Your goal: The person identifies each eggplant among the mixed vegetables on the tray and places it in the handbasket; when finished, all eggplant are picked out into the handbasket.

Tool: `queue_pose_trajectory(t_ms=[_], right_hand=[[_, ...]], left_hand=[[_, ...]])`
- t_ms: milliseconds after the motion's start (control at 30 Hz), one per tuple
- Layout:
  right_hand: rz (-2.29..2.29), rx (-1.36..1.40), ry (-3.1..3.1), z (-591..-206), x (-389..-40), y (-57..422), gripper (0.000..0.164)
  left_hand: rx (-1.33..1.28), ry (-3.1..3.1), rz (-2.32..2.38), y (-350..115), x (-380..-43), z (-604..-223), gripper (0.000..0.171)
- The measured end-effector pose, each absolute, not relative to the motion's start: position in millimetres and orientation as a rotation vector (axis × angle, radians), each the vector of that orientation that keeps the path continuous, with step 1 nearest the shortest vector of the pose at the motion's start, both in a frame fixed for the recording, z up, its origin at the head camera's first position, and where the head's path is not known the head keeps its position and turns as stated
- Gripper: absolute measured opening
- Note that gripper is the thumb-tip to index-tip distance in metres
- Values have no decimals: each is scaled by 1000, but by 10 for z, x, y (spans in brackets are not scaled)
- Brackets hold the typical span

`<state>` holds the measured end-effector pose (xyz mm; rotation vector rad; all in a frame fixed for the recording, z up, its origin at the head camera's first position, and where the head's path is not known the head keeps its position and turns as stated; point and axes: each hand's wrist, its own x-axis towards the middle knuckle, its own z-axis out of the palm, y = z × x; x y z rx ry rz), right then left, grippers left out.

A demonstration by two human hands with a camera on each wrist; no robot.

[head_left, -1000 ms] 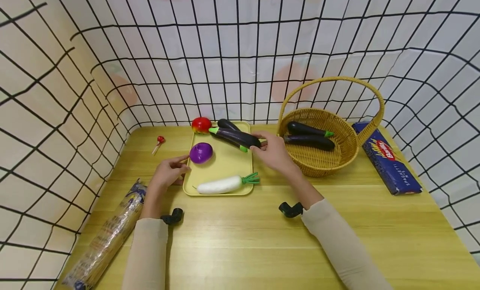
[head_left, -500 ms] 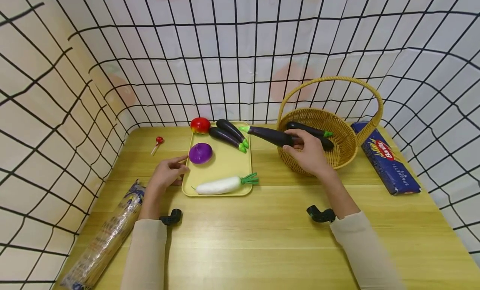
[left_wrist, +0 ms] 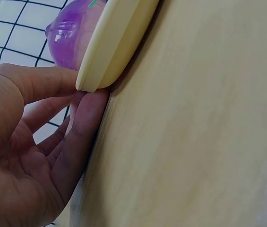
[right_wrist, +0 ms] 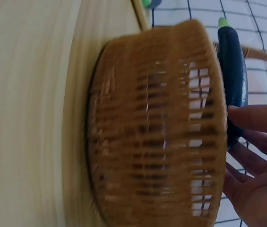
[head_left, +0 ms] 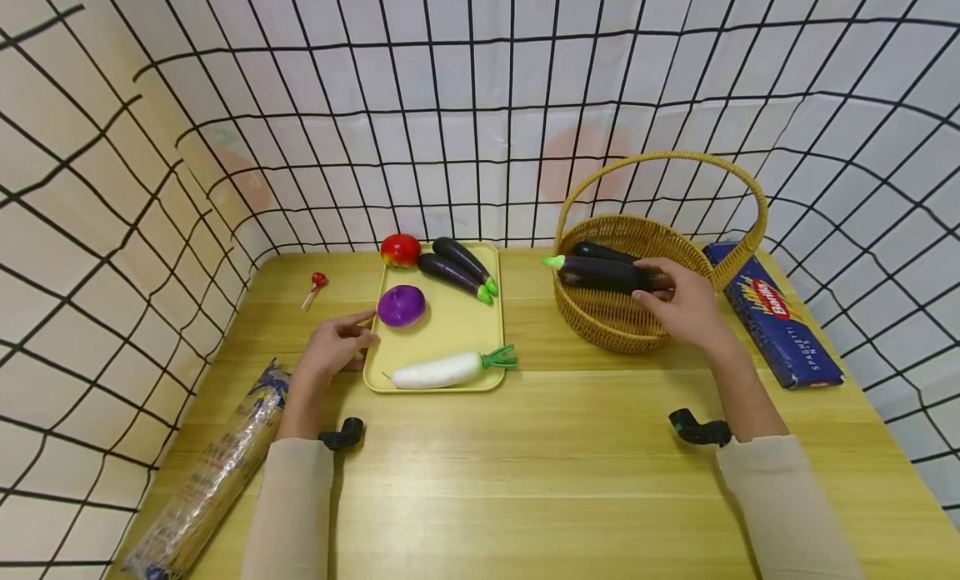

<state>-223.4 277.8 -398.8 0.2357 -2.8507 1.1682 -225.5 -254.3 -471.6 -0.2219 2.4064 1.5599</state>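
My right hand (head_left: 682, 301) holds an eggplant (head_left: 596, 273) by its thick end, over the opening of the wicker basket (head_left: 611, 337). Its green stem points left, past the basket's rim. Behind it lies another dark eggplant (head_left: 600, 251) in the basket, partly covered. In the right wrist view the held eggplant (right_wrist: 232, 66) shows just above the rim. My left hand (head_left: 333, 347) pinches the left edge of the yellow tray (head_left: 450, 334); the left wrist view has thumb and finger on either side of the tray's rim (left_wrist: 93, 78). A purple round vegetable (head_left: 401, 306) lies close by.
Two eggplants (head_left: 457, 272), a red fruit (head_left: 401, 251) and a white radish (head_left: 438, 372) lie on the tray. A lollipop (head_left: 317, 287) and a bagged spaghetti pack (head_left: 217, 472) are at left. A blue spaghetti box (head_left: 780, 322) lies right of the basket, whose tall handle (head_left: 667, 157) arches overhead.
My right hand has lifted the eggplant off the tray and carried it right, over the basket. My left hand has stayed at the tray's edge.
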Motion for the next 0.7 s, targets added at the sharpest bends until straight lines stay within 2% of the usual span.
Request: queue_pose_trajectory(t_ms=[300, 700], right_hand=[[1072, 177, -2982, -4069, -2325, 3049, 49], [737, 270, -3152, -4128, -2486, 3069, 50]], left_hand=[[-248, 2419, 1521, -2536, -2272, -4718, 56], [-255, 2422, 1521, -2527, -2260, -4709, 55]])
